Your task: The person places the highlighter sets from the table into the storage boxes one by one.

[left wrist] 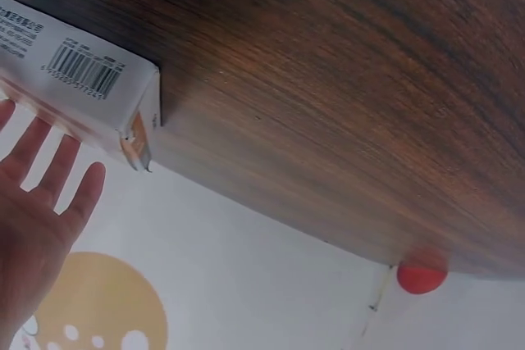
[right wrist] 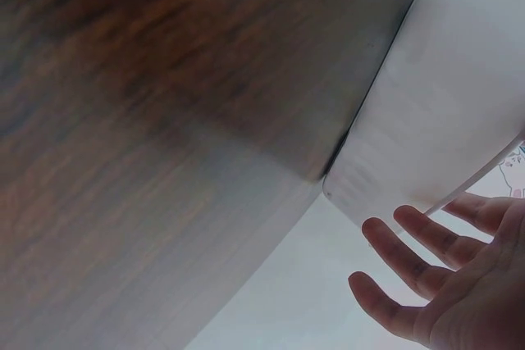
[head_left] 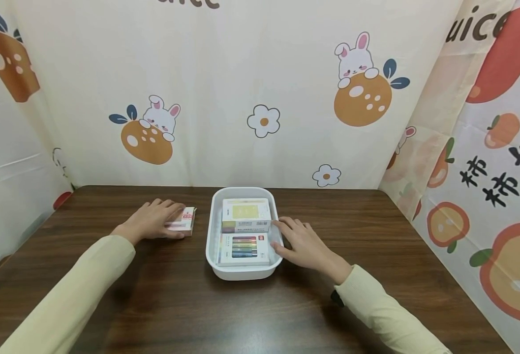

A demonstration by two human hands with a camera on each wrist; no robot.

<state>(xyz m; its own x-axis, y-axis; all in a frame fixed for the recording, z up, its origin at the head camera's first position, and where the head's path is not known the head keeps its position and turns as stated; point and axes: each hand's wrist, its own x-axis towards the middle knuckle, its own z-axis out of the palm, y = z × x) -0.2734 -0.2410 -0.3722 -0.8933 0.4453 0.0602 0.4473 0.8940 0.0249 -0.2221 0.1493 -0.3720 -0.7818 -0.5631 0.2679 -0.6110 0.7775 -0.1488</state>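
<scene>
A small white and pink box (head_left: pixel 181 222) lies flat on the table, left of a white plastic tray (head_left: pixel 211 253). My left hand (head_left: pixel 155 220) is over that box, fingers fairly straight and spread across its top, thumb along its near side. In the left wrist view, the fingertips reach the edge of the box (left wrist: pixel 70 63), whose barcode side shows. My right hand (head_left: pixel 306 246) is at the tray's right side, index finger and thumb by the rim. The right wrist view shows its fingers (right wrist: pixel 402 256) loosely bent next to the tray's outer wall (right wrist: pixel 443 79).
Inside the tray, a white box with a yellow-green panel (head_left: pixel 245 211) is at the far end. Nearer is a flat box with a window showing coloured sticks (head_left: pixel 244 248). Dark wooden table (head_left: pixel 175 305) surrounds the tray. Printed curtains (head_left: pixel 220 123) rise behind and at both sides.
</scene>
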